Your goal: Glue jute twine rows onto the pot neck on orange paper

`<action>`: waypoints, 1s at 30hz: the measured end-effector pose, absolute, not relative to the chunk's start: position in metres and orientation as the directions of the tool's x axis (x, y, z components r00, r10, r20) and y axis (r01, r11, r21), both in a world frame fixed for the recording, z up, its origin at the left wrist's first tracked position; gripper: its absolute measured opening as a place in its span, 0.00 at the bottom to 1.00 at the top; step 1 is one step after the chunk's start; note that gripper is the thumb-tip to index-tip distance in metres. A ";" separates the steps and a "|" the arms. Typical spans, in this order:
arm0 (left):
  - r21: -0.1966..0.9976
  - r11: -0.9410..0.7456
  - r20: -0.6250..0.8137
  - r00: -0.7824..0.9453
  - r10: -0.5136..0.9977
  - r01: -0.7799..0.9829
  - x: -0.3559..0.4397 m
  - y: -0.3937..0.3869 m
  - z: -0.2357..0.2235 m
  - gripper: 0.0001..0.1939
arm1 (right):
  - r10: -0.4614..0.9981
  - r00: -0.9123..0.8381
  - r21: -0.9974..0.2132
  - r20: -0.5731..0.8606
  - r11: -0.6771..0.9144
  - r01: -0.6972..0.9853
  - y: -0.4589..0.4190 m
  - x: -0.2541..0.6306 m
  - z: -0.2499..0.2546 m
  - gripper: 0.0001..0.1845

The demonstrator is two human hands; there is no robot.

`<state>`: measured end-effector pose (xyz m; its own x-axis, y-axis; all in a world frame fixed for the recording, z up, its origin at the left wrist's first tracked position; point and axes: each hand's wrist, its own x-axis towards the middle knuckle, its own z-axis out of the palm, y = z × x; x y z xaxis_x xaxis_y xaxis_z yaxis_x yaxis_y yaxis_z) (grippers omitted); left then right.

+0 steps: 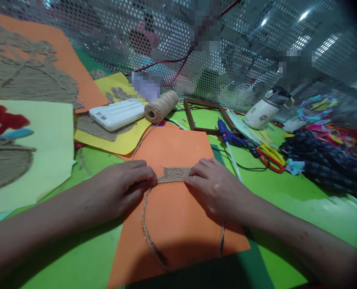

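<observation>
An orange paper sheet [184, 228] lies in front of me, with a small block of jute twine rows [176, 175] laid side by side near its middle. At the block's left end, my left hand [130, 184] has its fingertips closed on the twine. My right hand [219, 188] presses its bunched fingertips on the twine at the right end, covering that edge. A curved strand of twine [144, 224] runs down the sheet below my left hand. Another short strand [222, 239] shows under my right wrist. From the twine spool [162, 106] behind, a loose strand trails toward my left hand.
A white power bank [119, 113] rests on yellow paper at left, beside finished twine pictures [30, 78]. To the right are a blue glue gun [229, 134], red-handled scissors [271, 160], a white bottle [265, 108] and dark fabric [319, 160]. A brown frame [190, 116] stands behind, before perforated metal [166, 36].
</observation>
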<state>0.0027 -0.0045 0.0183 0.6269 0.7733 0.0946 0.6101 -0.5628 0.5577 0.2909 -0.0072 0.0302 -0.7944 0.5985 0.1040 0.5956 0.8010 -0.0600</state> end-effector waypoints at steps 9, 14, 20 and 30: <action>0.556 -0.485 0.053 0.553 0.831 0.675 0.004 -0.006 0.014 0.11 | 0.694 -0.699 -0.176 0.174 0.720 0.671 -0.010 0.288 0.029 0.10; 0.545 -0.518 0.072 0.579 0.812 0.659 0.001 -0.003 0.012 0.12 | 0.599 -0.798 0.062 0.069 0.795 0.603 -0.016 0.285 0.033 0.26; 0.553 -0.523 0.062 0.594 0.802 0.648 -0.002 -0.001 0.008 0.12 | 0.574 -0.817 0.129 0.056 0.807 0.576 -0.016 0.282 0.031 0.23; 0.484 -0.606 0.164 0.615 0.771 0.631 0.003 -0.006 0.011 0.14 | 0.549 -0.833 0.206 0.060 0.810 0.549 -0.019 0.278 0.031 0.23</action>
<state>0.0032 -0.0058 0.0114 0.6149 0.7714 0.1638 0.6315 -0.6060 0.4837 0.2779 -0.0188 0.0313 -0.8335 0.5493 0.0597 0.5488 0.8102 0.2060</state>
